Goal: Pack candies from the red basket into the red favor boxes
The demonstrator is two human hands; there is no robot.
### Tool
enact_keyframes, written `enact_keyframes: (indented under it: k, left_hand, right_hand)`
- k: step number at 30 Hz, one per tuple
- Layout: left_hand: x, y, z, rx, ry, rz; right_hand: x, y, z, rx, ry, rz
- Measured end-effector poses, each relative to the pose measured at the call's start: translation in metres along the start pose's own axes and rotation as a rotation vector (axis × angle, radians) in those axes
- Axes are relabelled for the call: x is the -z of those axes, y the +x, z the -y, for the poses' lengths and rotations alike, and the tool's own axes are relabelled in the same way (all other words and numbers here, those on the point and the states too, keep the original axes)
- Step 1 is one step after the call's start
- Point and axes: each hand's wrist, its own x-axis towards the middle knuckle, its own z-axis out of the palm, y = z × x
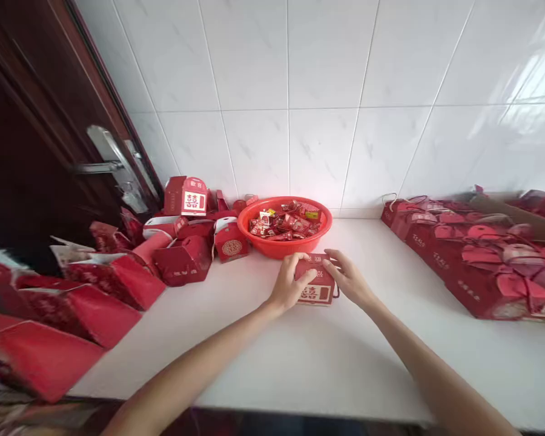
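A small red gift box (315, 293) with a cream label and a dark cord at its right side stands on the white table, in front of the basket. My left hand (289, 283) is curled round the box's upper left, its thumb across the front. On the upper right, my right hand (349, 280) touches the top flap with its fingers bent over it. Just behind the box is a red plastic basket (284, 247) holding wrapped sweets (293, 225).
Several red boxes with raised flaps (181, 260) line the table's left side. Rows of red boxes tied with cords (463, 254) fill the right side. A tiled wall (322, 145) rises behind, and a dark door with a metal handle (113, 160) is at the left.
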Motion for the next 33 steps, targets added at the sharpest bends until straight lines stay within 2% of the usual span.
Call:
enact_keyframes:
  k: [4,9,13,20,27,30,33]
  left_hand:
    - [0.006,-0.002,-0.001,-0.021,0.007,0.016]
    - [0.019,-0.007,-0.003,0.010,-0.014,0.082]
    - [0.027,-0.005,-0.003,0.036,-0.026,0.118]
    - [0.032,-0.001,-0.002,0.071,0.029,0.105]
    - [0.034,-0.001,-0.003,0.054,0.077,0.065]
    - [0.035,-0.002,-0.003,0.047,0.075,0.084]
    - [0.035,-0.002,-0.003,0.025,0.026,0.120]
  right_hand:
    - [0.013,-0.004,-0.007,-0.025,-0.066,-0.096]
    - [0.022,-0.010,-0.001,-0.027,-0.062,-0.047]
    - [0.017,-0.013,0.003,-0.047,-0.010,-0.015]
    - [0.009,-0.015,0.002,-0.093,-0.019,-0.034]
    - [0.007,-0.019,0.008,-0.190,0.119,0.007]
    - [0.007,-0.020,0.008,-0.241,0.180,0.031]
    - [0.006,-0.021,0.009,-0.230,0.216,0.036]
